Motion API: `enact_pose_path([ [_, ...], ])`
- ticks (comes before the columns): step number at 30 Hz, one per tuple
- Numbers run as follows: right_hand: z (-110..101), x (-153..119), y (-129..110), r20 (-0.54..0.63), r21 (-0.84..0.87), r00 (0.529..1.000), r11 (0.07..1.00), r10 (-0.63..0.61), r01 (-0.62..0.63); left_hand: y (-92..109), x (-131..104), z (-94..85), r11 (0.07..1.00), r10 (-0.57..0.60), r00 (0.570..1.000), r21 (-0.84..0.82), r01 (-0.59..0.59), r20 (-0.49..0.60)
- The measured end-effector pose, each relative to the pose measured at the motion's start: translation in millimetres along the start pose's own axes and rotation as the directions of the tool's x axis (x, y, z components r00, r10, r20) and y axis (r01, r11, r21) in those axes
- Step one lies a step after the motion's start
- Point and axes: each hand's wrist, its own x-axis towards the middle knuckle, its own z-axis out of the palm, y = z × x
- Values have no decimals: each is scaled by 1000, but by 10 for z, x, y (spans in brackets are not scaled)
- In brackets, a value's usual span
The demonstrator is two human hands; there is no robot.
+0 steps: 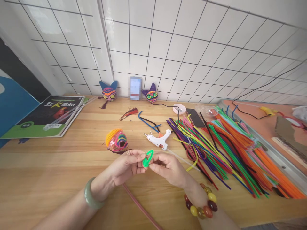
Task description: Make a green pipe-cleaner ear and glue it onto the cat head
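As the head view shows, your left hand (pixel 129 163) and right hand (pixel 169 165) are both pinched on the green strip (pixel 145 163), held over the wooden tabletop (pixel 72 163) near the centre of view. Its folded end sits at 7 o'clock and an open loop points to 1 o'clock, so the long axis runs between those two. Shaping looks partly done, with the loop standing open. At 10 o'clock from it, the round piece (pixel 117 140) has orange and striped coils, but its bare patch suggests covering is unfinished
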Motion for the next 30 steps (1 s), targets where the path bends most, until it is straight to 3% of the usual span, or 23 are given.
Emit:
enact_pose_path([
  [7, 16, -48, -20, 41, 15, 999, 999, 37, -37, -29, -42, 20, 998, -58, 998, -22, 58, 36],
  [19, 29, -70, 67, -166, -62, 986, 997, 32, -43, -35, -63, 0, 988, -143, 987, 76, 137, 70],
  [30, 5, -49, 5, -13, -204, 981, 961, -193, 187, -12, -85, 52, 977, -203, 966, 106, 187, 161],
])
